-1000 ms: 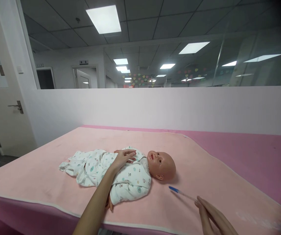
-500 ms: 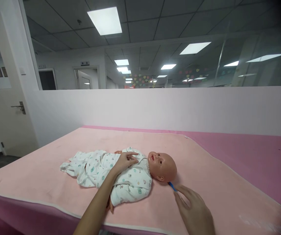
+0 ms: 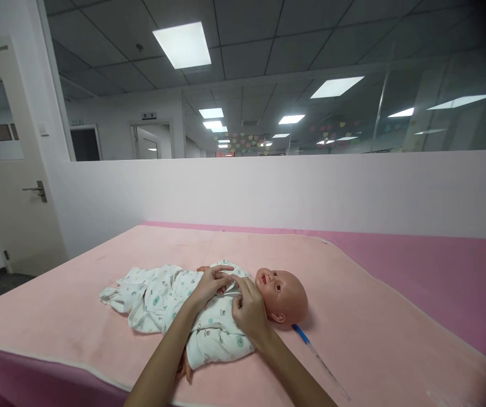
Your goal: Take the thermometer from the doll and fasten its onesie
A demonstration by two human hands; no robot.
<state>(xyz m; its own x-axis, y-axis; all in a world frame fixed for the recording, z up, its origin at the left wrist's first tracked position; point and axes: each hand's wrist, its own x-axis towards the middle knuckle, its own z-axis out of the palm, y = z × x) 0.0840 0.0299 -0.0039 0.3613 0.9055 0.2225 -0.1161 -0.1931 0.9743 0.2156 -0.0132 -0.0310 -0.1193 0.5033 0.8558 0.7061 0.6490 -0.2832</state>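
Have moved the right hand [image 3: 249, 311] off the blue-ended rod [image 3: 308, 342] since half a second ago, resting it now at the chest of the doll [image 3: 287, 297], just beside the left hand [image 3: 209, 285]. Hold the right fingers bent close together, the left partly curled; cannot tell about any pinch on the white printed clothes [image 3: 153, 299]. See the doll face-up on the peach pad [image 3: 378, 333], body inside those clothes. Leave the rod lying on that pad, blue end right by the doll's head.
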